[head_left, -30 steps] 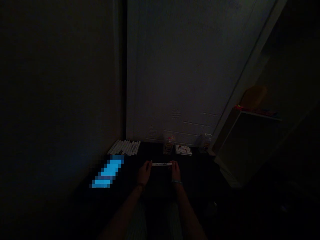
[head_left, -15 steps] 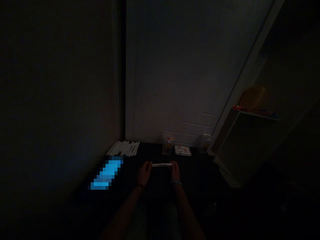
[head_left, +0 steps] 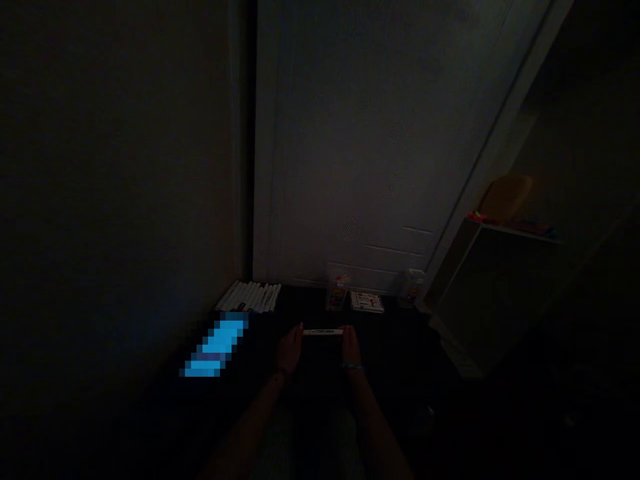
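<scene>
Your fingers (head_left: 301, 331) are closed on one white marker (head_left: 323, 332), left hand (head_left: 290, 349) at one end, right hand (head_left: 351, 347) at the other, holding it level over the dark tabletop (head_left: 395, 343). Left of your hands glows a pixelated blue patch (head_left: 217, 345); farther back are a row of pale markers (head_left: 251, 296), a container (head_left: 337, 295) and a flat white pack (head_left: 367, 303).

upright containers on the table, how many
2: one container behind the held pen, left of the flat white pack; the other container right of that pack. Darkness may hide more.
</scene>
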### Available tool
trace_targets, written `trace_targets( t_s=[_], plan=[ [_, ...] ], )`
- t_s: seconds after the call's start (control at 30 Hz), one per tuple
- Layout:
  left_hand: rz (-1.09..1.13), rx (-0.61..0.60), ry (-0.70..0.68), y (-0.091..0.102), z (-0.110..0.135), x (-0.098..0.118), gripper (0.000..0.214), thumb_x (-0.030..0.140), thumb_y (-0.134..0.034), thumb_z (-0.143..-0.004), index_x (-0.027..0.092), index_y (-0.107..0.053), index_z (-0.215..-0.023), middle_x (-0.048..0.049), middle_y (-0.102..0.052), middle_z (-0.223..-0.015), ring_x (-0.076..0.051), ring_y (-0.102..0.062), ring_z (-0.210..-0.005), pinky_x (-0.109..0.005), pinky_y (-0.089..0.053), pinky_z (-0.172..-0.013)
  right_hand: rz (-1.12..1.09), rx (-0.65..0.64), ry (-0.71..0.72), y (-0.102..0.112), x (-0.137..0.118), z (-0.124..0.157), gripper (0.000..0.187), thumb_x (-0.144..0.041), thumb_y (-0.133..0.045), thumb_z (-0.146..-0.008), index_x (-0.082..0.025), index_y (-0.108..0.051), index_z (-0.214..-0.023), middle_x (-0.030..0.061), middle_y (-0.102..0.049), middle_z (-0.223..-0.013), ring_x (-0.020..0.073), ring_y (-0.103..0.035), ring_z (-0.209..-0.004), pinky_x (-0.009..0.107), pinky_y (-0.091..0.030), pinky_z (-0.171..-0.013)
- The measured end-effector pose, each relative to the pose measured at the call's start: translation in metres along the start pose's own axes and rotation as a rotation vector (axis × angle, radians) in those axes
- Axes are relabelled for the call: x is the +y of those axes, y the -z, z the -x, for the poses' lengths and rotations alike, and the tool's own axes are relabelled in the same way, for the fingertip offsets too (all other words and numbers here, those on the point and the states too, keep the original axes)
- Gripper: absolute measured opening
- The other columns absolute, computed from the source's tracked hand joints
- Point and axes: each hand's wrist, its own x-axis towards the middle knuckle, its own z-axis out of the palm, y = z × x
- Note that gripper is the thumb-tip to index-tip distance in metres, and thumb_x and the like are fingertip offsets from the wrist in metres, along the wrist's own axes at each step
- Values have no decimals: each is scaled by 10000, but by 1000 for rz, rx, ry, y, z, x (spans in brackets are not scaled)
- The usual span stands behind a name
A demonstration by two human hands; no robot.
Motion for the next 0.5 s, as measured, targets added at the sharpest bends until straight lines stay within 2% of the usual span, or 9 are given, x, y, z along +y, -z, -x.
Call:
trace_targets(
  t_s=[0.2,0.4,0.5],
  plan=[
    [79,43,-35,3,3,6,478,510,-292,-811,196,-589,-1014,-70,-638,-1013,-202,-581,-929,-278,-418,-774,-61,-2,-33,0,-3,1,302,-427,-303,-833,-216,-516,-795,-21,-473,-662,121,-435,-608,217,-353,-585],
    [127,117,-39,5,5,9,449,510,-309,-797,181,-588,-923,-68,-649,-919,-192,-588,-842,-269,-416,-727,-142,-31,-79,-1,-8,0,322,-464,-345,-806,-207,-539,-791,-29,-480,-622,115,-428,-572,212,-353,-556],
    [156,102,-57,6,5,9,395,498,-329,-794,203,-574,-887,-38,-646,-862,-165,-585,-788,-247,-412,-692,-149,-5,-93,-1,-10,-1,327,-471,-352,-800,-209,-546,-820,-20,-513,-654,122,-460,-602,218,-369,-578]
  ],
)
